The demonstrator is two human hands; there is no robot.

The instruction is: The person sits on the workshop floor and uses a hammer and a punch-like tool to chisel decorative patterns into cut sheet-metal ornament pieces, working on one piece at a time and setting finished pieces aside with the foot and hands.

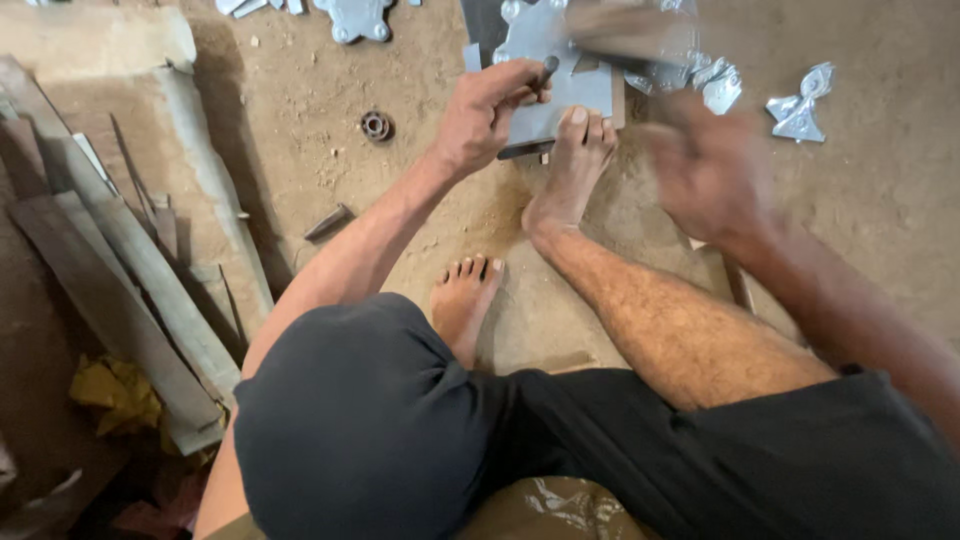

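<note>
grey sheet-metal plate (560, 100) lay on the dirt floor (300, 130), pinned at its near edge by the toes of the right foot (572, 165). the left foot (462, 300) sat flat on the floor, nearer the body.

risks, as i judged them:
- toes sat right on the plate, close to the strike point. a glancing blow or a slip of the punch would land on them.
- the left fingers wrapped the punch just below its head; an off-centre hit would catch them.
- a bare foot was the only clamp, so the plate could skid on the loose dirt.
- cut metal scraps (800, 105) lay nearby, sharp edges near bare skin.

hands:
- left hand (490, 105) was closed around a short dark punch (547, 70), tip on the plate.
- right hand (710, 170) was motion-blurred, well above the floor and right of the plate. it looked curled round a handle, with a blurred hammer head (630, 35) over the plate, but the blur hid the fingers, so i couldn't tell how tight the grip was.

also there: planks (120, 270) stacked at the left, a small round ring (376, 125) on the dirt.
</note>
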